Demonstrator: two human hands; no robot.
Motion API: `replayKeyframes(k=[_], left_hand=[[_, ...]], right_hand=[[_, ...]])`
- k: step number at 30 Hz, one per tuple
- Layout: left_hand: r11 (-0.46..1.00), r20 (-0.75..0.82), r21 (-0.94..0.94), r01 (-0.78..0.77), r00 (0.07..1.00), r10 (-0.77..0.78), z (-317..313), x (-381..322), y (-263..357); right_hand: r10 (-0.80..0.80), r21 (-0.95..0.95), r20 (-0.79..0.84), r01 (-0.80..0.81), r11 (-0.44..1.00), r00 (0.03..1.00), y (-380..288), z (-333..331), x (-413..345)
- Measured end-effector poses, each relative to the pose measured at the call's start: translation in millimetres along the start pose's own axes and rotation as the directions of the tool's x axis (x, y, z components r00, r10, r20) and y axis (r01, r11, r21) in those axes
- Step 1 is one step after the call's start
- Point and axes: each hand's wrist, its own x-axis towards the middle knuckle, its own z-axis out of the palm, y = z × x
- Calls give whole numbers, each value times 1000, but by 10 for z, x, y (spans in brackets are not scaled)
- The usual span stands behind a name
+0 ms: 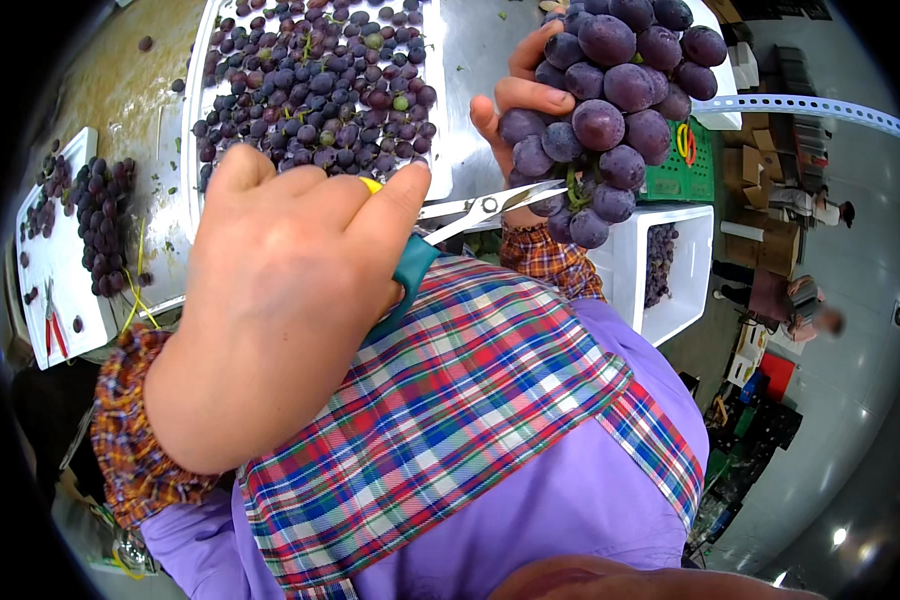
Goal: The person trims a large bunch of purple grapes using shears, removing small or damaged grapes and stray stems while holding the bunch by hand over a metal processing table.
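My left hand [285, 247] grips scissors with teal handles [414, 271], its back turned up. The slim metal blades [495, 205] point right, and their tips meet the green stem [574, 189] low in a bunch of dark purple grapes [607, 112]. From behind and to the left, my right hand [521, 97] holds that bunch up, its fingers curled against the berries. The grapes hide much of this hand. Below my left hand a white tray [439, 97] holds many loose grapes [315, 90].
At left, a white tray [94, 311] bears grape bunches [103, 225] and red-handled snips [52, 326]. A white foam box [682, 319] with grapes stands right, near a green crate [679, 169]. A metal table [469, 45] lies ahead. Two people [784, 304] are farther right.
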Motion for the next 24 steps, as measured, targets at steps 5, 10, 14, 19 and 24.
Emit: replayKeyframes(k=[5,10,14,19,24], left_hand=[[999,14,28,-18,1000,18,-92,158,75],[999,109,-4,46,993,-45,-477,372,378],[995,85,63,-76,994,71,-320,312,195],[989,133,146,-41,991,21,-357,351,259],[988,254,129,-82,966,47,-411,417,162]], right_hand=[[26,58,32,-28,998,999,71,-191,56],[19,67,45,-22,998,999,115,-98,14],[7,70,40,-10,998,999,116,-113,9],[21,91,42,-24,996,999,149,-177,64],[3,84,43,-7,996,999,180,-150,8]])
